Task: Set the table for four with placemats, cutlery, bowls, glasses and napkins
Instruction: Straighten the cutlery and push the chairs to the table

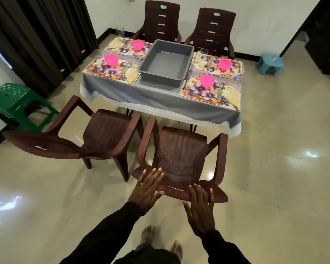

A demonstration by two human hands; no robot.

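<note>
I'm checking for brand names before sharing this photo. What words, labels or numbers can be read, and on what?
No text can be read here.
Left teal sticker, top of the far left chair: too blurred to read.
Right teal sticker, top of the far right chair: too blurred to read.

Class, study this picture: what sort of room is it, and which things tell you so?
Most likely a home dining room: a cloth-covered table laid with floral placemats and pink bowls, four brown plastic armchairs drawn up around it, and dark curtains at the side.
</note>
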